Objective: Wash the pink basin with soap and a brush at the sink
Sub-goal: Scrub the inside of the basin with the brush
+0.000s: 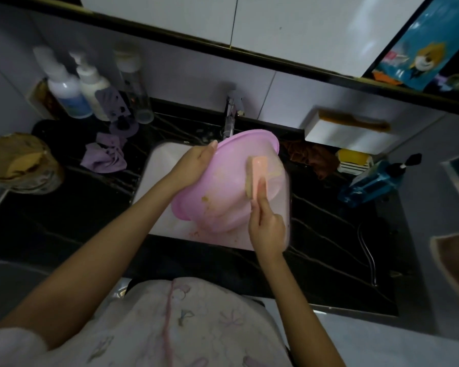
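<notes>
The pink basin [223, 181] is tilted on its side over the white sink [157, 165], its inside turned toward me, with yellowish smears on it. My left hand [194, 162] grips the basin's upper left rim. My right hand [266, 223] holds a pink brush [256, 172] with pale bristles, index finger laid along its back, and presses it against the basin's inner wall on the right side. The faucet [229, 120] stands just behind the basin.
Black marbled counter [64, 221] surrounds the sink. At back left stand three bottles [90, 88], a purple cloth [104, 157] and a gold-lidded jar [19, 165]. To the right are a brown cloth [313, 157], a blue pump bottle [374, 181], a white box [347, 133].
</notes>
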Available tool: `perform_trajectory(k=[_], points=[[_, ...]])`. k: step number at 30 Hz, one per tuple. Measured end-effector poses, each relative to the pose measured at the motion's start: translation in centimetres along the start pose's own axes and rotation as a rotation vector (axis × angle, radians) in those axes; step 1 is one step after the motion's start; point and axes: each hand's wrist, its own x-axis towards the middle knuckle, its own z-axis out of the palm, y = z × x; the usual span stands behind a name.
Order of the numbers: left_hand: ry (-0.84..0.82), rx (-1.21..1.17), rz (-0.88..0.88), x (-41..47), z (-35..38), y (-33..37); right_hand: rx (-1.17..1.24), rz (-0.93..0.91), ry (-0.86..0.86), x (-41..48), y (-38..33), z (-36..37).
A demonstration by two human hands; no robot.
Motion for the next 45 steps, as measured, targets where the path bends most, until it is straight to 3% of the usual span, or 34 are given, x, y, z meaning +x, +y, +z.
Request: perform_trajectory(k=[3,5,9,10,14,16,18,20,25,26,30,32,34,36,40,41,45], points=[[0.009,-0.005,-0.03,0.1,-0.7,-0.8,0.062,-0.215,-0.122,-3.6,-0.4,2.1],[0.005,-0.015,-0.02,-0.2,-0.8,-0.7,-0.022,-0.312,-0.176,-3.6,0.5,2.1],[-0.005,-0.014,-0.04,-0.5,-0.6,-0.5,0.177,0.177,0.067,-0.6,0.0,1.9],[0.003,-0.007,-0.049,-0.4,-0.7,-0.5,0.23,0.143,0.05,-1.0,-0.3,2.4],[0.048,0.023,-0.059,0.3,-1.3,-0.3,0.047,-0.413,-0.262,-4.9,0.3,4.9],[0.044,0.027,-0.051,0.5,-1.3,-0.4,0.054,-0.364,-0.244,-4.0,0.4,4.8],[0.032,0.021,-0.047,0.5,-1.1,-0.6,0.177,-0.139,-0.086,-2.4,-0.7,3.8],[0.03,0.02,-0.062,0.5,-1.0,-0.7,0.232,-0.043,0.062,-1.7,-1.1,3.8],[0.055,0.07,-0.12,0.8,-2.2,-1.0,-0.014,-0.413,-0.168,-4.1,0.1,4.9],[0.061,0.061,-0.116,0.8,-2.2,-1.0,-0.028,-0.394,-0.153,-3.3,0.2,4.5],[0.07,0.02,-0.106,0.5,-1.5,-0.8,0.165,0.066,0.107,-0.3,-0.8,3.5],[0.073,0.029,-0.127,0.5,-1.9,-0.6,0.199,-0.015,0.049,-1.3,-0.9,4.1],[0.086,0.06,-0.138,0.6,-2.5,-0.2,0.097,-0.257,-0.079,-3.7,-0.4,4.9],[0.097,0.082,-0.141,0.7,-2.7,-0.3,-0.016,-0.343,-0.13,-3.6,-0.3,5.0],[0.089,0.026,-0.154,0.5,-2.6,-0.5,0.091,0.072,0.076,0.7,-2.2,3.4],[0.09,0.02,-0.166,0.4,-2.5,-0.6,0.123,0.082,0.071,0.7,-2.4,3.4],[0.076,0.061,-0.219,0.8,-3.4,-0.5,-0.043,-0.305,-0.179,-3.8,-2.3,4.7]])
